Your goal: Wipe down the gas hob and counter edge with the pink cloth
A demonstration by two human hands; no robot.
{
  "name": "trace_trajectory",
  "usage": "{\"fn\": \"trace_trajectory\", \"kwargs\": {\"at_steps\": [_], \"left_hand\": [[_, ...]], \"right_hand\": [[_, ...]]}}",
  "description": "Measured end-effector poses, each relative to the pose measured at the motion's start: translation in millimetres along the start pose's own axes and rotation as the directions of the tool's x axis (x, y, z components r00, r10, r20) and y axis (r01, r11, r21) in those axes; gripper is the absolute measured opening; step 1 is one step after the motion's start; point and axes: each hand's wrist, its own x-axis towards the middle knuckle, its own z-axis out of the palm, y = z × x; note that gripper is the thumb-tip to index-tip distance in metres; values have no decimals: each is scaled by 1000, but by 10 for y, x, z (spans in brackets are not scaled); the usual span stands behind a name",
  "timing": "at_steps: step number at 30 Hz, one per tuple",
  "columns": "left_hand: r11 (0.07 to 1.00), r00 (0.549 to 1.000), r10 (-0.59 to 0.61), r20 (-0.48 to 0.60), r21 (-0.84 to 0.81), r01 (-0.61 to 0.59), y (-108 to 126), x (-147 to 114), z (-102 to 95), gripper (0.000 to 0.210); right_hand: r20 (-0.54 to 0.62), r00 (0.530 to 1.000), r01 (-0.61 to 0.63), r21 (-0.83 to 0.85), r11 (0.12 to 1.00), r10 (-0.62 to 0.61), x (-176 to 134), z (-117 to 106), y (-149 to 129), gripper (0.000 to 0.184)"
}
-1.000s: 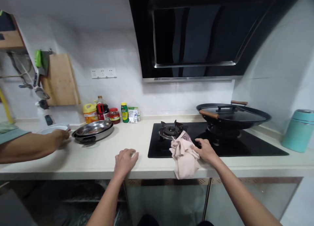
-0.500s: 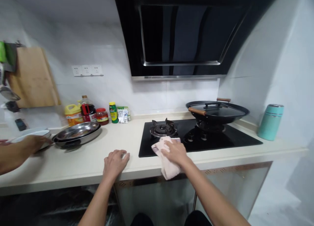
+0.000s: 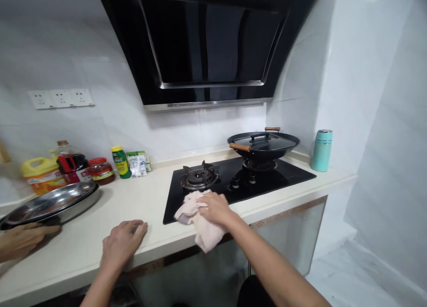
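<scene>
My right hand (image 3: pixel 215 208) is closed on a pale pink cloth (image 3: pixel 208 231), pressing it onto the front left part of the black gas hob (image 3: pixel 230 195). The cloth is bunched, and its lower end hangs over the counter's front edge. Just behind it is the bare left burner (image 3: pixel 200 177). My left hand (image 3: pixel 123 242) rests on the cream counter (image 3: pixel 143 195) near the front edge, left of the hob. Its fingers are loosely bent, the thumb stands apart, and no object shows in it.
A wok (image 3: pixel 267 149) with a lid sits on the right burner, near a turquoise flask (image 3: pixel 322 151). Another person's hand (image 3: pixel 23 241) is beside stacked metal pans (image 3: pixel 53 202) at left. Behind stand a sauce jar (image 3: pixel 101 170) and bottles. A range hood (image 3: pixel 207 44) hangs above.
The view has turned right, so everything sits further left in it. My right hand and the cloth have slid slightly left along the hob's front. The other person's hand is now at the pans.
</scene>
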Motion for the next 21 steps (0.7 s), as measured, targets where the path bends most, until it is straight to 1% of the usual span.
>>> {"fn": "trace_trajectory", "kwargs": {"at_steps": [3,6,8,9,11,12,13,14,15,16,18,21], "left_hand": [[1000,1000,-16,12,-6,16,18,-6,-3,58],[1000,1000,-13,-2,-13,13,32,-17,-1,58],[1000,1000,-7,-10,-14,7,40,-24,1,58],[1000,1000,-7,-10,-12,7,46,-27,1,57],[1000,1000,-9,-4,-2,9,58,-32,0,56],[1000,1000,-9,1,3,9,65,-35,0,56],[1000,1000,-9,6,5,9,71,-37,-2,56],[1000,1000,-9,8,4,9,77,-39,-4,55],[1000,1000,-8,7,1,8,83,-42,-8,55],[1000,1000,-7,6,-2,7,91,-44,-13,55],[1000,1000,-9,0,-6,9,108,-49,-27,55],[1000,1000,-15,16,9,15,137,-49,-55,56]], "right_hand": [[-68,984,-170,-76,983,165,-281,-301,604,44],[-152,931,-352,-148,924,331,-614,-667,1236,45],[-202,874,-476,-179,861,441,-808,-926,1623,44],[-229,837,-539,-190,820,497,-885,-1047,1791,45],[-282,756,-649,-209,731,591,-988,-1243,2052,46],[-311,720,-689,-220,690,620,-1016,-1309,2138,46],[-336,695,-715,-231,660,636,-1030,-1351,2192,47],[-356,683,-727,-244,642,638,-1034,-1366,2215,48],[-370,684,-726,-259,638,629,-1031,-1357,2207,49],[-373,697,-714,-274,645,613,-1026,-1324,2172,49],[-360,740,-668,-303,679,568,-1020,-1202,2025,50],[-317,819,-569,-342,748,478,-1019,-915,1630,50]]}}
